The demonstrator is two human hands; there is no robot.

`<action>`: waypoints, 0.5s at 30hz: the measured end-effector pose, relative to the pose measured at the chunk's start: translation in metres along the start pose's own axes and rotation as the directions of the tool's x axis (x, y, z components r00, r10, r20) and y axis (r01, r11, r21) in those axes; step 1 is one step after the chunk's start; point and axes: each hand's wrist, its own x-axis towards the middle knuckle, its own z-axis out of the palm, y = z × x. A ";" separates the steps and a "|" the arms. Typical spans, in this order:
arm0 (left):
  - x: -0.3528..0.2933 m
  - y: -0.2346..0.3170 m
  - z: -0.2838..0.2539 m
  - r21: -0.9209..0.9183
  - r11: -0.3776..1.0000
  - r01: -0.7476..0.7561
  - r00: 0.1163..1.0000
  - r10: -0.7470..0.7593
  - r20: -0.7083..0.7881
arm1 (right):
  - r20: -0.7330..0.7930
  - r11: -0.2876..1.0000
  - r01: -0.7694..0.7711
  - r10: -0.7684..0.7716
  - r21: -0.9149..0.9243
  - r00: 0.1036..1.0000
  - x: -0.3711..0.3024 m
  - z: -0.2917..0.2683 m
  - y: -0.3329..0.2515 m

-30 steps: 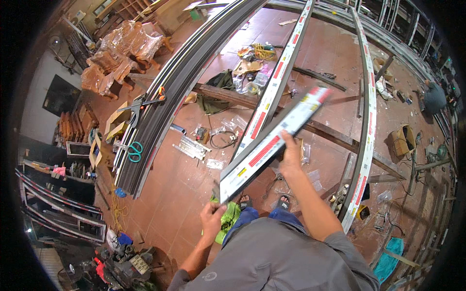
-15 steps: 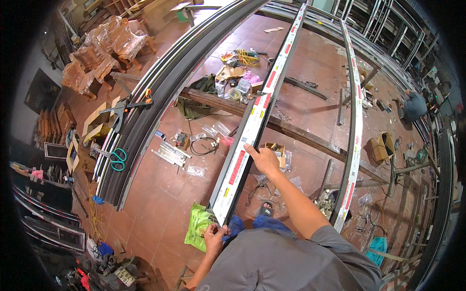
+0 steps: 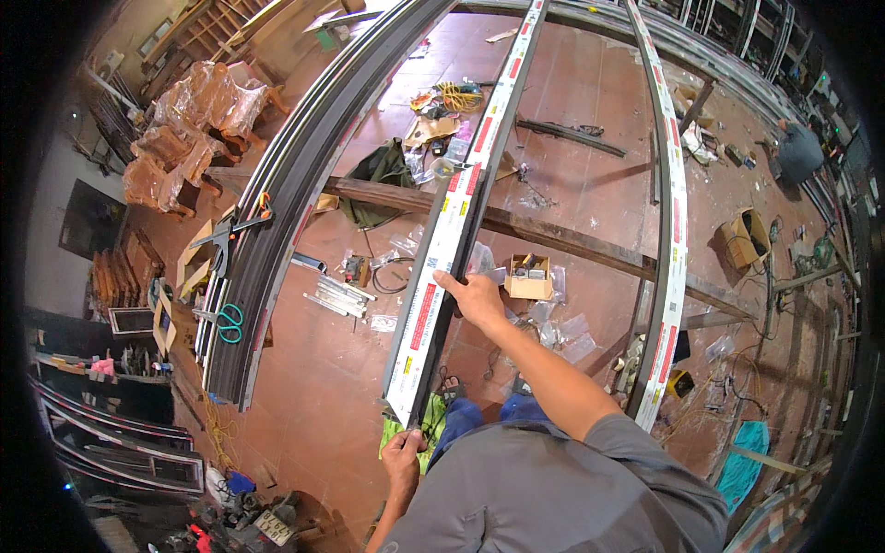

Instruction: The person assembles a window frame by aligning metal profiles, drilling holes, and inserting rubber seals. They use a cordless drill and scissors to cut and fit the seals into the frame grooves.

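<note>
Head view: the right hand (image 3: 477, 299) grips the short mitred profile (image 3: 428, 309) partway along its right edge, thumb on the white labelled film, while the left hand (image 3: 403, 457) pinches its pointed near end. The piece (its far end overlaps a long labelled profile (image 3: 502, 100) in view) lies before the person's body, left of an open cardboard box (image 3: 530, 287) on the tiled floor (image 3: 300, 419).

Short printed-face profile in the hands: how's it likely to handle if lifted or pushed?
Probably stiff: the profile looks straight from the left hand at its near end past the right hand. Possibly slippery, as its printed face looks smooth. Its near tip may dent if knocked: that end is cut to a point.
</note>
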 end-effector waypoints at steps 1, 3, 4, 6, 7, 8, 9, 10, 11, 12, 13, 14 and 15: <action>-0.003 -0.001 0.003 -0.012 1.000 -0.026 1.000 0.025 -0.017 | 0.006 1.000 0.009 -0.010 0.016 1.000 0.002 0.001 0.003; -0.008 0.003 0.007 0.035 0.999 -0.022 0.999 0.023 -0.048 | -0.017 1.000 0.006 -0.007 -0.029 1.000 0.005 0.001 0.008; -0.006 0.007 0.008 0.094 0.996 0.010 0.998 -0.003 -0.065 | -0.014 1.000 0.012 -0.012 -0.023 1.000 0.006 0.001 0.011; -0.005 0.015 0.013 0.163 0.986 0.047 0.995 -0.031 -0.095 | -0.004 1.000 0.026 -0.026 -0.016 1.000 0.008 0.002 0.015; -0.005 0.017 0.017 0.174 0.983 0.052 0.994 -0.034 -0.107 | -0.015 1.000 0.026 -0.026 -0.003 1.000 0.008 0.004 0.018; -0.004 0.019 0.018 0.184 0.981 0.057 0.992 -0.036 -0.118 | -0.027 1.000 0.025 -0.025 0.010 0.999 0.008 0.005 0.020; -0.003 0.015 0.017 0.187 0.981 0.054 0.993 -0.033 -0.115 | -0.030 0.999 0.040 -0.040 0.012 0.999 0.008 0.006 0.017; -0.001 0.011 0.014 0.189 0.981 0.052 0.993 -0.031 -0.113 | -0.024 0.998 0.017 -0.016 0.054 1.000 0.004 0.007 0.014; -0.002 0.006 0.011 0.190 0.981 0.051 0.993 -0.030 -0.113 | -0.050 0.995 0.050 -0.046 0.089 0.998 0.001 0.008 0.016; -0.005 0.017 0.015 0.146 0.986 0.080 0.992 -0.065 -0.105 | -0.083 0.997 0.053 -0.048 0.059 0.995 -0.001 0.008 0.011; -0.003 0.018 0.017 0.106 0.992 0.068 0.994 -0.059 -0.090 | -0.107 0.997 0.068 -0.064 0.036 0.992 -0.004 0.007 0.002; -0.001 0.016 0.018 0.068 0.996 0.057 0.996 -0.052 -0.076 | -0.112 0.998 0.061 -0.057 0.032 0.992 -0.002 0.005 -0.004; 0.001 0.018 0.018 0.034 0.998 0.044 0.997 -0.042 -0.067 | -0.113 0.998 0.052 -0.048 0.033 0.992 0.003 0.003 -0.006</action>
